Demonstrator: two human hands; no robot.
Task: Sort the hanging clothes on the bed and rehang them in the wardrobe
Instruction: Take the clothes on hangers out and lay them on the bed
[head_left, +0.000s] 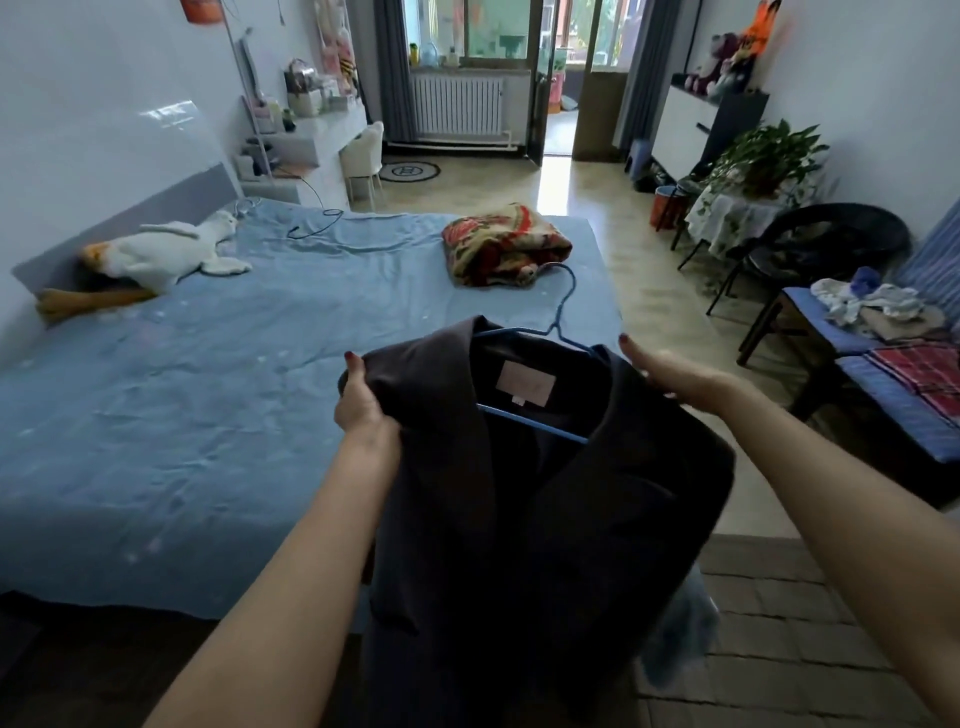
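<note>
Bedroom w/ pale walls and a tan glossy floor; a wide bed (171, 415) under a wrinkled light-blue sheet filled the left and centre. Plush goose toy (156, 257) lay by the grey headboard at far left, a folded red-and-cream floral blanket (506, 244) sat near the bed's far right corner, and a thin dark cable (317, 223) trailed across the sheet behind. Back wall had a white radiator (457, 104) under the window, next to an open doorway. Right side: potted plant (763, 156) on a cloth-covered table, black chair (821, 244), and a blue-cushioned bench (893, 384) carrying loose clothes.

Dark blazer (545, 493) on a blue wire hanger (540, 426) was held up in front of the person, above the bed's near right edge — not resting on the sheet. Collar end was up and away from the camera, inner label showing; the long axis ran down toward the bottom of the view, hem out of sight. Hanger hook pointed up and away, toward the blanket.

Left hand (363, 400) gripped the blazer's left shoulder, fingers curled into the fabric, thumb on top. Right hand (670, 374) lay against the right shoulder w/ fingers stretched fairly straight — fingertips hidden behind the cloth.
</note>
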